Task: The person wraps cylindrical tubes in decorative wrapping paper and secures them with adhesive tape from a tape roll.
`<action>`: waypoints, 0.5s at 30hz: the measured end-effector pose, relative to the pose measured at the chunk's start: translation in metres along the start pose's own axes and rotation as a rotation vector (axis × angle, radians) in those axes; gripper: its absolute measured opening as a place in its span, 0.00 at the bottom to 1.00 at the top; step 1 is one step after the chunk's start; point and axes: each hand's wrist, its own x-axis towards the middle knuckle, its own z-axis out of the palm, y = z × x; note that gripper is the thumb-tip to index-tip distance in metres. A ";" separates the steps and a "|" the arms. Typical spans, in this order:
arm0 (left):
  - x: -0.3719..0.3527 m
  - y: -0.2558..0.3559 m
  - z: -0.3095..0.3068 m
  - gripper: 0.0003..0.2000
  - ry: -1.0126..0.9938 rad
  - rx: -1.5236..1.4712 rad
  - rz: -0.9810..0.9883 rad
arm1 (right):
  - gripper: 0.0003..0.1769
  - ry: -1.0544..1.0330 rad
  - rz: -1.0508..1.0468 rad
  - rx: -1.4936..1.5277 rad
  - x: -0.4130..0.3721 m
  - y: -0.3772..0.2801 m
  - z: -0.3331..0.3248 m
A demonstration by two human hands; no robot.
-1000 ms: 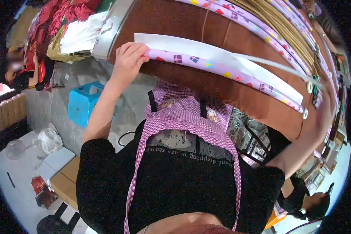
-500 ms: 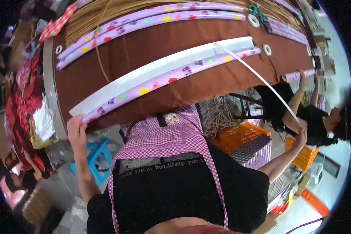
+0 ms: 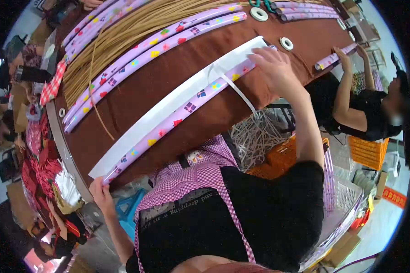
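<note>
A purple patterned roll (image 3: 177, 123) lies along the brown cloth, with a white strip of its sheet (image 3: 168, 109) beside it on the far side. At its left end my left hand (image 3: 100, 192) pinches the roll's tip. Over its right end lies my right hand (image 3: 275, 66), fingers bent round the roll and partly hiding it. A narrow white tape (image 3: 239, 94) crosses the roll near the right hand, its free end hanging towards the table's near edge.
Beyond are more patterned rolls (image 3: 168, 43), brown sticks (image 3: 118, 54), white tape rings (image 3: 258, 14) and green-handled scissors (image 3: 269, 5). A co-worker (image 3: 357, 109) at the right handles a short roll (image 3: 335, 58). Orange crates (image 3: 368, 150) and a blue stool (image 3: 126, 210) stand below.
My right hand has let go of the white tape's end and moved up to the roll's right end. The tape now droops over the roll. My left hand stays at the left end.
</note>
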 end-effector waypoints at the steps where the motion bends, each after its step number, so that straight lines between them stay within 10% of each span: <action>1: 0.000 0.000 0.000 0.14 -0.018 0.034 -0.010 | 0.21 -0.063 -0.061 -0.045 0.009 -0.005 0.011; 15: 0.013 0.041 -0.008 0.18 0.013 0.306 0.182 | 0.19 -0.311 -0.084 0.101 0.013 0.011 0.025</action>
